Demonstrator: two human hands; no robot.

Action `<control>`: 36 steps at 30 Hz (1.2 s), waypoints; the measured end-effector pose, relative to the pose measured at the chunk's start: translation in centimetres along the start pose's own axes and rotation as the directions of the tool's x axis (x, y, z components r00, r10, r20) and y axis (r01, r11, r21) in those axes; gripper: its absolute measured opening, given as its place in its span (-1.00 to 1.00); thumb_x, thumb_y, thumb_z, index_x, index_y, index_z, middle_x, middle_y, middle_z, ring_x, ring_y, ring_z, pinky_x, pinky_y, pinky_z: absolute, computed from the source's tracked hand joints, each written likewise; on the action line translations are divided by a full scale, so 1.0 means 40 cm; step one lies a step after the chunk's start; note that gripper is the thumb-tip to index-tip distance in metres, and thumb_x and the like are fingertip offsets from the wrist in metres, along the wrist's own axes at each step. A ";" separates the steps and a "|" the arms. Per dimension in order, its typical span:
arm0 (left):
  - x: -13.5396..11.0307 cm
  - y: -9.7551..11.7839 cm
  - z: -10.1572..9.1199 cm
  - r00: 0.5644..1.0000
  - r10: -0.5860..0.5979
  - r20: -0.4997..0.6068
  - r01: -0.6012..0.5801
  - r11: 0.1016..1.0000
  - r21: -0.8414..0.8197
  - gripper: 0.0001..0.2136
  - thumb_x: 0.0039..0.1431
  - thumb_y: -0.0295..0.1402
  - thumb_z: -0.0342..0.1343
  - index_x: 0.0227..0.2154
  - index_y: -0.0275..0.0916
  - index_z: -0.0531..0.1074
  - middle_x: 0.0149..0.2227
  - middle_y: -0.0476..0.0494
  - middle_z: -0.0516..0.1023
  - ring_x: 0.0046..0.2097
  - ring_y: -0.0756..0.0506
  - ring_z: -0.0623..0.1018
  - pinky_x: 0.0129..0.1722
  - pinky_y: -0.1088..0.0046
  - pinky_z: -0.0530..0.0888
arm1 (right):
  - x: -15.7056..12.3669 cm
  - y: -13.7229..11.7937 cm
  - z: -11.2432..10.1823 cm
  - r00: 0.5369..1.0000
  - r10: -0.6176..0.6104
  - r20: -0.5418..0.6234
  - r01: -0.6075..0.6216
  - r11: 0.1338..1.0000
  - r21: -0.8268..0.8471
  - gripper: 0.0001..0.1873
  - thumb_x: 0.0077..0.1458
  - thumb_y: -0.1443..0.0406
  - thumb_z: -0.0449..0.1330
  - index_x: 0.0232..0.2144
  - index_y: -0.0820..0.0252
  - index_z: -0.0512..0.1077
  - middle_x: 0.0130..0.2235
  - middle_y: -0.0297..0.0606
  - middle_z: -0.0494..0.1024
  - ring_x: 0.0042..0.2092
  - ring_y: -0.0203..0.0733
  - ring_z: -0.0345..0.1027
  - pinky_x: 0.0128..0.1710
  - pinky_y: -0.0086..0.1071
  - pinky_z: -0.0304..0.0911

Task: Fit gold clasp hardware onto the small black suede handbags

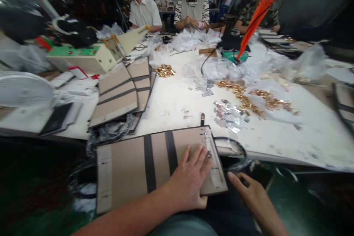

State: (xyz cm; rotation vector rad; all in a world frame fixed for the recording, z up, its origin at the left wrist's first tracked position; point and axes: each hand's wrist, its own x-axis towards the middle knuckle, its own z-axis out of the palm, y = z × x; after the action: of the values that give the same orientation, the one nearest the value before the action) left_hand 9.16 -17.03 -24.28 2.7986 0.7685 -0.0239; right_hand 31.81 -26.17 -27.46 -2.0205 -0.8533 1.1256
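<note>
A flat beige panel (pixel 129 169) with two black stripes lies across my lap at the table's near edge. My left hand (pixel 190 180) rests flat on its right part, fingers stretched out and spread, close to a small metal fitting (pixel 208 155) on the panel. My right hand (pixel 249 190) hovers just off the panel's right edge, fingers extended and holding nothing, near a black strap loop (pixel 235 147).
A stack of similar beige panels (pixel 121 92) lies at the left. Piles of gold fittings (pixel 249 99) and silver parts (pixel 228 114) sit on the white table (pixel 171 103) among plastic bags. A cream machine (pixel 85 57) stands far left. Several people work at the far side.
</note>
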 end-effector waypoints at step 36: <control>0.018 -0.017 0.026 0.995 -0.100 -0.025 0.101 0.994 0.039 0.03 -0.05 -0.01 0.32 0.45 -0.14 -0.01 0.54 -0.29 -0.26 0.53 -0.32 -0.23 0.47 0.01 -0.29 | 0.080 -0.026 0.166 0.984 -0.028 0.174 -0.125 0.581 0.804 -0.56 -0.17 0.12 0.57 -0.30 0.30 0.63 -0.34 -0.16 0.69 -0.33 -0.07 0.56 -0.31 -0.34 0.47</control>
State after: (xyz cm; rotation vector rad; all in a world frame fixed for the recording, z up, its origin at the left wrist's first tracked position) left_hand 9.48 -16.35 -25.50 2.7993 0.9235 -0.0253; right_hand 27.03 -21.52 -30.79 -1.1679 -0.2286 1.3972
